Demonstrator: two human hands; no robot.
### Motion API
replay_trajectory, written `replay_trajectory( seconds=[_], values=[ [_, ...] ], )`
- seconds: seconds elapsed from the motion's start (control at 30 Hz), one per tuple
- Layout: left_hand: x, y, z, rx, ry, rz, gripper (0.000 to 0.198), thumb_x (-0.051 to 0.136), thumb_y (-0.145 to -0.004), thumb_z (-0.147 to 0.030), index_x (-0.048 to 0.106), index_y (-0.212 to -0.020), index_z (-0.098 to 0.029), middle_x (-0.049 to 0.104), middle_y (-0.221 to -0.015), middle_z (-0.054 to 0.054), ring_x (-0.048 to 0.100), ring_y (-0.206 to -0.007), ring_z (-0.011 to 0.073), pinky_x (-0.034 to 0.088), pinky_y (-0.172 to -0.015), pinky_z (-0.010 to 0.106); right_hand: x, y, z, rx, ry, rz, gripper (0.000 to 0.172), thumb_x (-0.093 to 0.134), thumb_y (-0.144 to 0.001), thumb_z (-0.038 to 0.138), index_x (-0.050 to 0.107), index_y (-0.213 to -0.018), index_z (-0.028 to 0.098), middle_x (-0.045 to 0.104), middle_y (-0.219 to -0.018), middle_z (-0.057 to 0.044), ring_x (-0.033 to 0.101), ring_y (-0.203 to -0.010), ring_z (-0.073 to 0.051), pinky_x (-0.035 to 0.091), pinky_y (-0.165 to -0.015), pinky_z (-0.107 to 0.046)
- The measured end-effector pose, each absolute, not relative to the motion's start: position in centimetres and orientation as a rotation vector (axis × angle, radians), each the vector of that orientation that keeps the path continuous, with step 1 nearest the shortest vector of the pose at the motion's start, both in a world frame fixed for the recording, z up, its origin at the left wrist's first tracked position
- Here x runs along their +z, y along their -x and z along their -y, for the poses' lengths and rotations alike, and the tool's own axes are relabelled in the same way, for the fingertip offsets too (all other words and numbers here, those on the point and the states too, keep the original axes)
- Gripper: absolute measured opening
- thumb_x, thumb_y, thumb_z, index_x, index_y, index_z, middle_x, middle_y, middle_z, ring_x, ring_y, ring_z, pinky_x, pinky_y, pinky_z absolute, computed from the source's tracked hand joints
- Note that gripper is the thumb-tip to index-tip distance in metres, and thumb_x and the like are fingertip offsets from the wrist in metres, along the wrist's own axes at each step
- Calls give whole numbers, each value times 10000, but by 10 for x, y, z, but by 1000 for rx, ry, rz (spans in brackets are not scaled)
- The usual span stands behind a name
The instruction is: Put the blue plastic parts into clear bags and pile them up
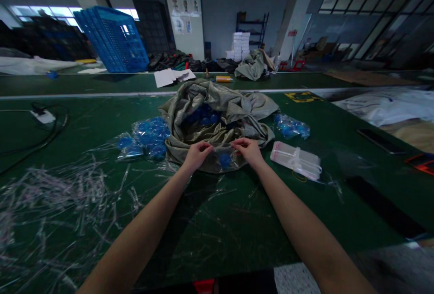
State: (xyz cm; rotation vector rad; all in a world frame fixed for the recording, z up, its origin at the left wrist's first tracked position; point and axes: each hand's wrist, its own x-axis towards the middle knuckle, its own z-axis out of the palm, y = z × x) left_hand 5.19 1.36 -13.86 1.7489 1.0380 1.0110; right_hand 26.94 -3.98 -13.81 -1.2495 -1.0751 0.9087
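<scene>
Between my two hands a clear plastic bag with a blue item in it is held up by its edges. My left hand pinches its left side, and my right hand pinches its right side. Just behind is a grey-green woven sack, rolled open, with several blue pieces inside. Filled clear bags of blue pieces lie left of the sack, and another filled bag lies to its right. A tied bundle of flat clear bags rests near my right hand.
Thin plastic strips are strewn over the green table at left. A power strip with cables sits further left. A phone and a dark flat strip lie at right. Blue crates stand behind.
</scene>
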Motion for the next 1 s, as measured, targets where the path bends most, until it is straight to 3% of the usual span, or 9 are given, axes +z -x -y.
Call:
replay_trajectory(
  seconds=[0.07,0.17,0.27,0.53,0.63,0.83,1.0],
  values=[
    [-134,-52,-12,977,-1674,-1080,327,673,-701,-448,696,-779,-132,691,-746,43,551,-589,116,390,-548,218,-139,-269,40,927,1235,1073,205,754,-608,338,677,-742,202,690,-720,-12,642,-671,-181,553,-558,-296],
    [-124,-51,-9,882,-1420,-1091,419,619,-730,-539,659,-745,-123,667,-687,40,370,-388,47,237,-394,207,-140,-269,40,948,1217,1082,206,749,-623,346,662,-747,208,678,-726,-5,642,-694,-178,555,-565,-290],
    [-116,-50,-7,810,-1243,-1073,509,602,-719,-618,636,-722,-110,655,-657,55,279,-327,20,141,-352,206,-142,-270,40,946,1212,1102,200,738,-640,343,658,-762,206,673,-738,-1,641,-708,-172,551,-563,-279],
    [-115,-53,-10,789,-1203,-959,452,749,-631,-505,668,-812,-100,699,-803,91,264,-338,-9,119,-353,192,-140,-269,40,947,1212,1105,205,736,-650,330,664,-789,197,668,-721,-5,639,-689,-162,549,-570,-268],
    [-115,-55,-12,785,-1234,-961,417,758,-627,-464,678,-815,-101,683,-756,69,265,-342,-5,123,-355,200,-140,-268,39,953,1217,1095,232,729,-657,353,668,-814,194,665,-709,-7,640,-682,-168,554,-564,-280],
    [-116,-59,-9,771,-1380,-1111,371,711,-676,-458,702,-786,-104,480,-468,-35,250,-345,25,112,-376,213,-143,-268,38,879,1294,1072,260,691,-679,376,658,-862,195,668,-747,-15,649,-701,-183,564,-550,-301],
    [-114,-61,-7,766,-1430,-1182,338,671,-708,-436,711,-784,-109,342,-409,-76,239,-346,40,122,-378,218,-142,-270,38,767,1360,1023,250,642,-716,383,618,-875,192,658,-803,-32,620,-655,-169,503,-452,-258]
  ],
)
